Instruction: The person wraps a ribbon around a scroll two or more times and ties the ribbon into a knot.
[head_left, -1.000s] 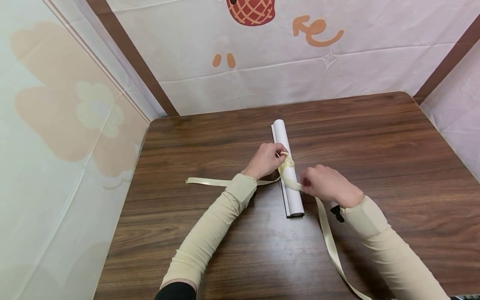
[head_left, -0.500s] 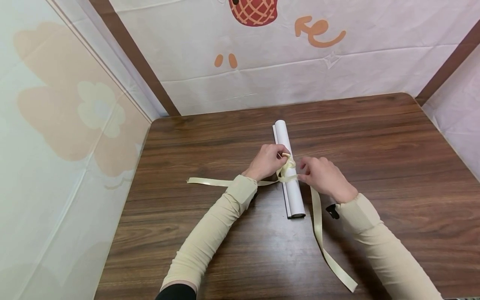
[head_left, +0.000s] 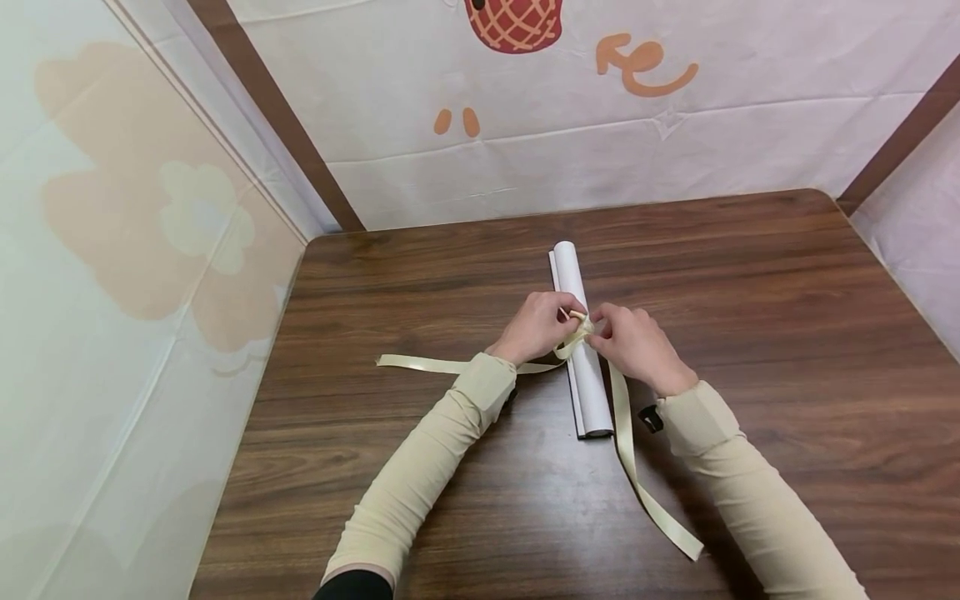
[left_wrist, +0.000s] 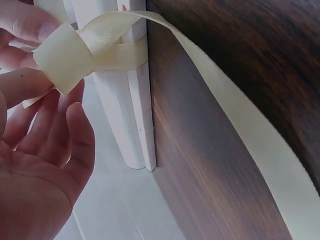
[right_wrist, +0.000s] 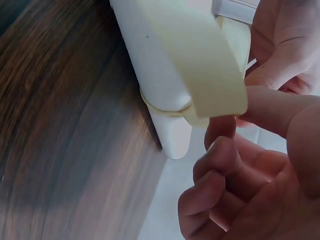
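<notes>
A white roll, with a narrow dark-edged strip along its left side, lies lengthwise on the brown wooden table. Pale yellow ribbon wraps its middle and is gathered in a loop on top. My left hand pinches that loop between thumb and fingers, left of the roll. From the other side, my right hand grips the ribbon right by the knot, its fingertips close to the left ones. One ribbon tail stretches left under the left wrist; the other tail hangs below the right hand toward the front.
The table extends widely around the roll. Behind it rises a white printed cloth wall, and another with a pale flower stands on the left. A small black piece shows at the right cuff.
My right hand has moved left and inward to the knot, bringing its ribbon across the roll. The right tail's end has slid up the table. The left hand keeps its hold.
</notes>
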